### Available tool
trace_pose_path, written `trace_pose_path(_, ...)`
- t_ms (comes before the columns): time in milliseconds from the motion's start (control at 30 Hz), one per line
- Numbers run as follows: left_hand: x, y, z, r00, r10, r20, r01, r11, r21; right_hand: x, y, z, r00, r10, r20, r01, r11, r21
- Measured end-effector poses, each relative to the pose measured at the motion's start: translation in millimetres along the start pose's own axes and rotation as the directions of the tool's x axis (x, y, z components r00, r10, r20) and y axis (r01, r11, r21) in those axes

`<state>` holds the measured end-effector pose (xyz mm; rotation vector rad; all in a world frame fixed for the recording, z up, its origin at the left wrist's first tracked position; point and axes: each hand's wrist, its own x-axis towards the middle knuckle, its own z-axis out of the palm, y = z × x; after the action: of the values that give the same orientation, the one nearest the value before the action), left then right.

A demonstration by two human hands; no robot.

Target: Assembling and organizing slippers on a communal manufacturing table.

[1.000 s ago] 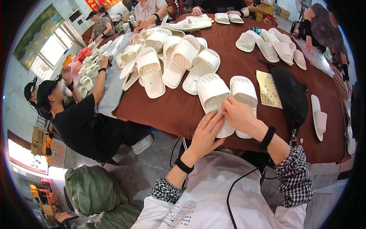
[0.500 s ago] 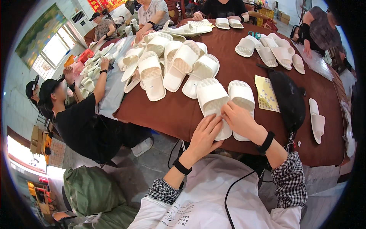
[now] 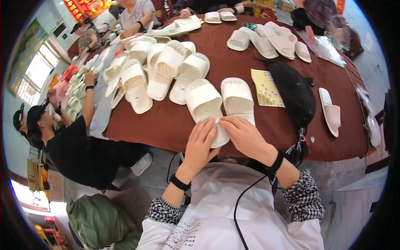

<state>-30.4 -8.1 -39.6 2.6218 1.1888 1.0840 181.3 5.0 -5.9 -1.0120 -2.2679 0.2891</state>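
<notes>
Hiding the right slipper (image 3: 237, 98) at its earlier-visible heel, half-curled hands (image 3: 201, 141) (image 3: 246, 139) touch the left slipper (image 3: 205, 101), grip unclear.

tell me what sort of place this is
Likely a small informal workshop or packing room, though I can't be certain: many white slippers are spread over a brown-covered table, and several people are gathered around the work surfaces.

This looks like a small hand-work workshop: many white slippers (image 3: 170, 57) lie heaped and paired on a large brown-covered surface (image 3: 160, 129), along with a yellow label sheet (image 3: 265, 88); several people (image 3: 77, 150) gather around, and a bulging green sack (image 3: 100, 218) and cardboard boxes (image 3: 33, 170) stand nearby.
</notes>
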Motion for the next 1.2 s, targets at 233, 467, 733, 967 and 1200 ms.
trace_pose_path(233,-4,-3,9,1.0,-0.005,-0.015,0.005,1.0,0.016,1,6,9,0.998,-0.003,-0.064,-0.001,0.999,-0.054)
trace_pose_path(467,1,-2,16,0.999,-0.031,-0.014,0.032,0.999,0.017,-3,11,19,0.988,-0.012,-0.155,-0.008,0.991,-0.131)
trace_pose_path(733,5,-2,19,1.0,0.0,0.002,0.0,0.998,0.061,-7,16,19,0.982,0.025,-0.19,-0.044,0.994,-0.097)
trace_pose_path(967,9,-2,22,1.0,0.003,-0.008,-0.003,0.999,0.035,-6,17,22,0.98,0.002,-0.197,-0.035,0.985,-0.168)
trace_pose_path(1200,11,-8,16,0.999,0.035,0.018,-0.036,0.994,0.099,-3,17,24,0.971,0.063,-0.229,-0.092,0.989,-0.117)
